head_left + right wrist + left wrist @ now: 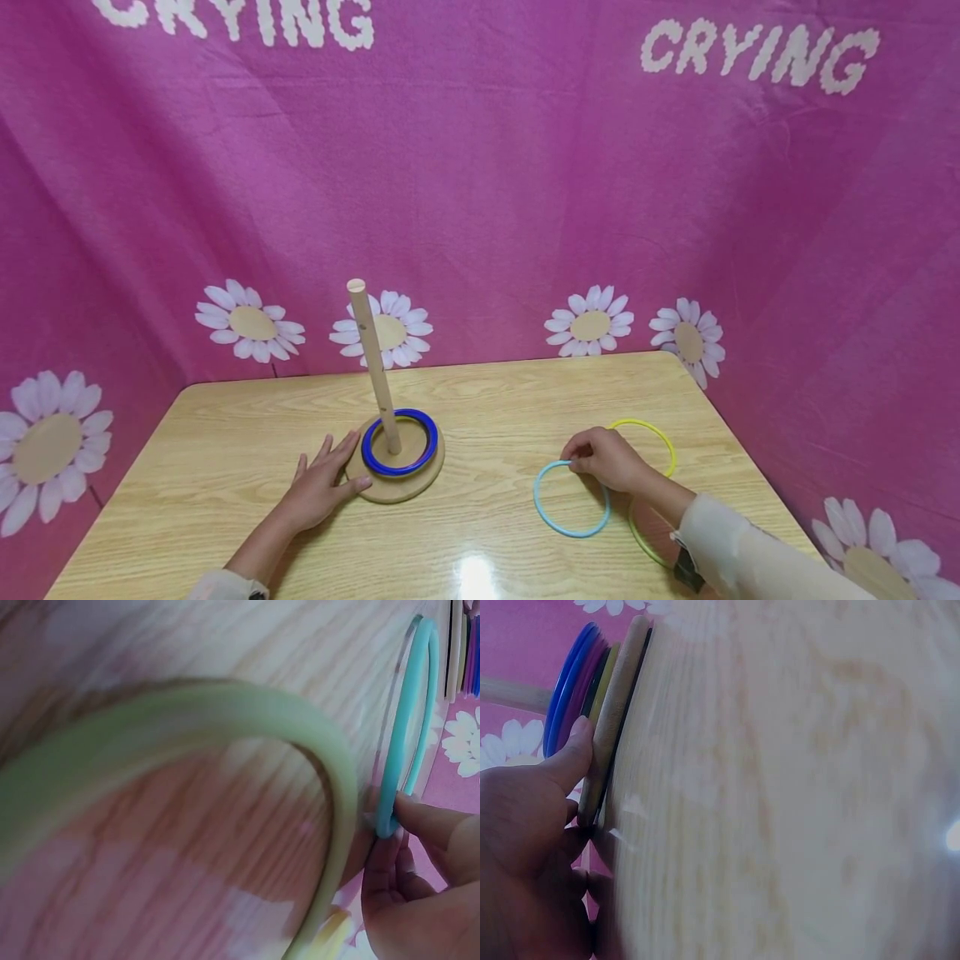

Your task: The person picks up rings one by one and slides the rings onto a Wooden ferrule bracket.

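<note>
Light-blue ring (576, 536): right part of wooden table (487, 417), far edge in right hand; whether fully lifted, cannot tell.
Right hand (609, 460): thumb and fingertips together, pinching that ring.
Left hand (322, 485): fingers spread, thumb touching round base (397, 492).
Post (373, 358): upright on base, blue rings (400, 472) around it.
Yellow ring (672, 454): on table, beside right hand.

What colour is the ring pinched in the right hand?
The ring is light blue; the head view shows it best.
</note>
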`<action>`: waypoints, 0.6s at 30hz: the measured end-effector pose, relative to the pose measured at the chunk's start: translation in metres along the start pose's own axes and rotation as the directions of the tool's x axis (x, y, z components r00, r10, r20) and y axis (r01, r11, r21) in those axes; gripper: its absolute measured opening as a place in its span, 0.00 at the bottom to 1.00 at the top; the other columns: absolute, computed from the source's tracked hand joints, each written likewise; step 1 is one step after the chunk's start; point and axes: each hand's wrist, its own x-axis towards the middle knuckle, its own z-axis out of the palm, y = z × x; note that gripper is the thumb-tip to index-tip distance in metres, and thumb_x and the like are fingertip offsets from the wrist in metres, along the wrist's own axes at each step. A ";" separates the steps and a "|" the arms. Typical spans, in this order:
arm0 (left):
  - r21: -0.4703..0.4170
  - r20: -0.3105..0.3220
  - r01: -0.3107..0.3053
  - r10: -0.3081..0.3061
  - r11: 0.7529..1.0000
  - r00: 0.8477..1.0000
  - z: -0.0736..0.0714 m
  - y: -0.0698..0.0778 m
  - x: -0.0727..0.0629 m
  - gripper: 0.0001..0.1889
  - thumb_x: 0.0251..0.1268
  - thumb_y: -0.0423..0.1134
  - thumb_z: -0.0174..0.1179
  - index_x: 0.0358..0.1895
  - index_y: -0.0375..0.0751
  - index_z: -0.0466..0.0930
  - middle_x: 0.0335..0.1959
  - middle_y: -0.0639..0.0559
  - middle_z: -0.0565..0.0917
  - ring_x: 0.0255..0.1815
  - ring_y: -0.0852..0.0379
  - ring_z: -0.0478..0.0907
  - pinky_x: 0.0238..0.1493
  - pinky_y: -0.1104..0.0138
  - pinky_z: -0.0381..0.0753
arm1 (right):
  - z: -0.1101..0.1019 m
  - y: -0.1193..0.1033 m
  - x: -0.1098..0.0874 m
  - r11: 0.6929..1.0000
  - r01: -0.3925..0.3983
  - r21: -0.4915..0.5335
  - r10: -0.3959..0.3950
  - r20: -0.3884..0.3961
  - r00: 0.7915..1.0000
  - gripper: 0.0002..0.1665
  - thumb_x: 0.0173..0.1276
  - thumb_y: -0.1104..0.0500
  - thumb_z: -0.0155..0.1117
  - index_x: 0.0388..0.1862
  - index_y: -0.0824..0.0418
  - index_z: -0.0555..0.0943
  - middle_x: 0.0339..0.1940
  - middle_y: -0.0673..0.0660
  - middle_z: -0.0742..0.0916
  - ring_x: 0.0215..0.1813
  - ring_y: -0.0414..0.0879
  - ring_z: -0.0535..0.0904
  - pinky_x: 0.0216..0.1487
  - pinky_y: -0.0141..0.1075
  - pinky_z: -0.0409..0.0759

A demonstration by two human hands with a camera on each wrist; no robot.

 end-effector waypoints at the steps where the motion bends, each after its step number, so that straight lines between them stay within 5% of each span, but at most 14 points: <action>1: -0.001 -0.003 0.001 -0.001 1.000 1.000 0.000 0.000 0.000 0.47 0.71 0.59 0.63 0.83 0.39 0.52 0.83 0.39 0.56 0.83 0.29 0.38 0.73 0.27 0.25 | 0.000 0.000 0.001 1.000 -0.006 0.007 0.006 -0.001 1.000 0.07 0.65 0.70 0.72 0.34 0.57 0.89 0.28 0.45 0.86 0.33 0.37 0.75 0.37 0.30 0.75; 18: -0.004 -0.001 0.008 -0.008 1.000 1.000 0.000 0.001 -0.001 0.47 0.70 0.58 0.64 0.83 0.39 0.53 0.82 0.39 0.56 0.83 0.29 0.38 0.73 0.28 0.25 | -0.015 -0.027 0.030 0.993 0.001 0.121 0.008 -0.076 0.997 0.07 0.64 0.74 0.66 0.36 0.67 0.90 0.30 0.58 0.89 0.32 0.38 0.78 0.35 0.30 0.77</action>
